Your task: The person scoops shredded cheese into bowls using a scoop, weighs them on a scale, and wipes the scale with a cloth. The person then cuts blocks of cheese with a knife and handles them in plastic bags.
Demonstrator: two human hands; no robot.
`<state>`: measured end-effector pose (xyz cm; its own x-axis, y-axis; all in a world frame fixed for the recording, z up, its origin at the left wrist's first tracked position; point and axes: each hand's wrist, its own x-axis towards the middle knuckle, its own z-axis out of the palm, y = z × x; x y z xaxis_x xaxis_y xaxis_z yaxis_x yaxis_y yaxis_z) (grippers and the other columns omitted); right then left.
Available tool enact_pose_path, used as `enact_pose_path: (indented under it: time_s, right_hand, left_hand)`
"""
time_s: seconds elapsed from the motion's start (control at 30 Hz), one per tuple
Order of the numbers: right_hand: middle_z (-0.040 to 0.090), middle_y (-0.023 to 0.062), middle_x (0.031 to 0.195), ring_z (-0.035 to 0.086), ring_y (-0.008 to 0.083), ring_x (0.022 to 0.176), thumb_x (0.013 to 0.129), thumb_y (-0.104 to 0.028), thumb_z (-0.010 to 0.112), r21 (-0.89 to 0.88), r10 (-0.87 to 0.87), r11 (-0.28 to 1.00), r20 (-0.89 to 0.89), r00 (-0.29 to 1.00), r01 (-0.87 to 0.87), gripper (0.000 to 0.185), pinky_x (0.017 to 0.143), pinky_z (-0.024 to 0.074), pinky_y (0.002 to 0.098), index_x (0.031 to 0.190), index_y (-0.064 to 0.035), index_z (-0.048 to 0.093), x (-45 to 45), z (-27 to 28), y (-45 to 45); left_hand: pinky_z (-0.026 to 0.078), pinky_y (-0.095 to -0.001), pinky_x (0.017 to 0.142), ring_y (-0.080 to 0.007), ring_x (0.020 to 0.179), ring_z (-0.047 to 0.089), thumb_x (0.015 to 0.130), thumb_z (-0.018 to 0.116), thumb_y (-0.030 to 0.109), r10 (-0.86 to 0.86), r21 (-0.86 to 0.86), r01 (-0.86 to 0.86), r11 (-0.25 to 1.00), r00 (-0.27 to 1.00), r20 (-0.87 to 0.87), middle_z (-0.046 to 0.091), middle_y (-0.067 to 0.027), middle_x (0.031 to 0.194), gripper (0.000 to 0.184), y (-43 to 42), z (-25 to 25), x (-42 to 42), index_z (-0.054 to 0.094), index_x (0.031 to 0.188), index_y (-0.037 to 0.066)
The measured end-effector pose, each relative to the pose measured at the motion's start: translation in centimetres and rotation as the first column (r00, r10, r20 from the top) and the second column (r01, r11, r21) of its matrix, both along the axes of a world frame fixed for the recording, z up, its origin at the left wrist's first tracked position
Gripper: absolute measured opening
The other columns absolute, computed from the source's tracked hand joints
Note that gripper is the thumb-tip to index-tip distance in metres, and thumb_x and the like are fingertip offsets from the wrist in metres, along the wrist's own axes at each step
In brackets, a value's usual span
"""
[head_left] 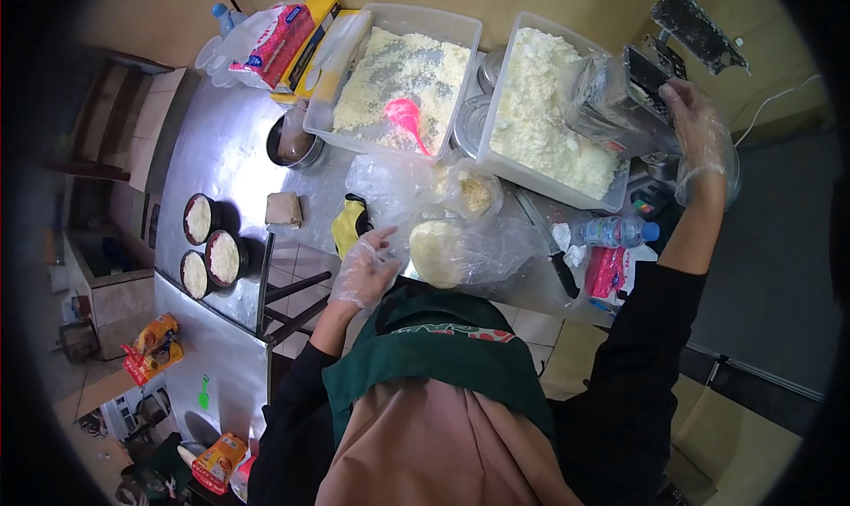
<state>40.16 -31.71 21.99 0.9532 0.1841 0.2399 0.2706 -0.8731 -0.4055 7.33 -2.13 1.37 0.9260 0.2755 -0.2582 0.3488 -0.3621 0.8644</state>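
My right hand, in a clear plastic glove, is at the upper right with its fingers curled over the edge of a dark-rimmed, plastic-wrapped box. That box overlaps the right side of a tub of white shredded or crumbly food; what is inside it is hard to see. My left hand, gloved too, hovers by the table's front edge with its fingers apart and nothing in them. Right beside it lies a clear plastic bag around a pale round mass. A yellow and black cloth-like item lies just behind the left hand.
Behind is a second tub with yellowish crumbs and a pink scoop. A knife, a water bottle and a pink packet lie at right. Three filled dark bowls and a small brown block are at left.
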Motion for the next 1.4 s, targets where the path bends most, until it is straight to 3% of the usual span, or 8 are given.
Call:
enact_pose_path:
  time_s: [0.17,0.27,0.43,0.67,1.03,1.13,1.33,1.4]
  right_hand:
    - [0.064,0.0076,0.093,0.057,0.0136,0.088,0.088,-0.034,0.056,0.303,-0.092,0.952,0.186,0.978,0.032,0.035,0.079,0.0439,0.0287,0.102,-0.0020,0.062,-8.4,-1.3,-2.5]
    - [0.063,0.0039,0.084,0.057,0.0127,0.081,0.089,-0.029,0.058,0.265,-0.151,0.947,-0.135,0.979,0.183,0.024,0.074,0.0460,0.0295,0.097,-0.0067,0.063,-13.0,-6.7,-4.5]
    - [0.064,0.0147,0.096,0.062,0.0312,0.090,0.079,-0.024,0.060,-0.491,-0.258,0.867,-0.301,0.918,0.082,0.027,0.077,0.0491,0.0417,0.101,-0.0090,0.062,-17.0,-23.1,-7.1]
    - [0.060,0.0179,0.100,0.060,0.0341,0.092,0.074,-0.008,0.056,-0.613,-0.330,0.782,-0.257,0.908,0.111,0.036,0.077,0.0493,0.0432,0.110,-0.0081,0.053,-19.8,-28.1,-6.4]
    - [0.057,0.0190,0.100,0.059,0.0363,0.089,0.077,-0.006,0.055,-0.460,-0.211,0.883,-0.217,0.953,0.091,0.039,0.075,0.0480,0.0440,0.115,-0.0087,0.050,-22.5,-26.1,-8.3]
    - [0.059,0.0203,0.097,0.060,0.0378,0.084,0.080,-0.011,0.055,-0.430,-0.191,0.899,-0.215,0.958,0.083,0.036,0.072,0.0476,0.0455,0.116,-0.0076,0.050,-25.2,-24.0,-8.4]
    - [0.058,0.0215,0.092,0.058,0.0394,0.082,0.083,-0.019,0.056,-0.204,-0.411,0.909,-0.296,0.862,0.364,0.029,0.071,0.0467,0.0465,0.107,-0.0027,0.053,-33.6,-22.0,-6.6]
    - [0.058,0.0226,0.089,0.058,0.0400,0.082,0.085,-0.020,0.054,0.078,-0.309,0.941,-0.207,0.928,0.330,0.027,0.069,0.0454,0.0479,0.105,-0.0024,0.051,-35.9,-21.8,-4.5]
  left_hand:
    - [0.039,-0.0384,0.097,-0.0348,0.115,0.048,0.070,0.064,0.007,-0.403,0.186,0.417,0.890,0.909,-0.109,0.047,-0.0185,0.128,0.067,0.4,0.6,1.7,0.038,0.132,0.006]
    - [0.036,-0.0364,0.101,-0.0342,0.124,0.040,0.064,0.072,0.009,-0.586,0.317,0.610,0.727,0.791,-0.177,0.039,-0.0176,0.136,0.085,0.1,-1.1,3.5,0.030,0.138,0.008]
    - [0.028,-0.0387,0.108,-0.0386,0.132,0.027,0.066,0.068,0.009,-0.795,0.520,0.815,0.254,0.483,-0.368,0.020,-0.0255,0.144,0.091,-0.9,-4.6,7.3,0.018,0.143,0.009]
    - [0.028,-0.0410,0.107,-0.0415,0.130,0.029,0.058,0.070,0.018,-0.847,0.477,0.874,0.090,0.319,-0.425,0.024,-0.0267,0.142,0.095,-1.6,-5.2,9.5,0.025,0.142,0.014]
    - [0.040,-0.0423,0.094,-0.0403,0.107,0.049,0.061,0.073,0.038,-0.913,0.298,0.881,0.367,0.403,-0.065,0.048,-0.0248,0.118,0.080,-3.7,-5.4,9.4,0.043,0.130,0.011]
    - [0.040,-0.0412,0.094,-0.0408,0.107,0.050,0.065,0.071,0.039,-0.876,0.281,0.883,0.377,0.438,-0.201,0.052,-0.0258,0.113,0.077,-5.3,-4.4,9.3,0.043,0.129,0.007]
    - [0.039,-0.0414,0.095,-0.0414,0.107,0.049,0.069,0.069,0.041,-0.789,0.284,0.811,0.512,0.574,-0.219,0.052,-0.0277,0.116,0.080,-7.3,-5.1,8.3,0.039,0.131,0.000]
    - [0.039,-0.0411,0.095,-0.0412,0.108,0.049,0.069,0.070,0.043,-0.774,0.283,0.793,0.539,0.599,-0.205,0.052,-0.0275,0.116,0.082,-8.0,-5.4,7.6,0.039,0.131,-0.001]
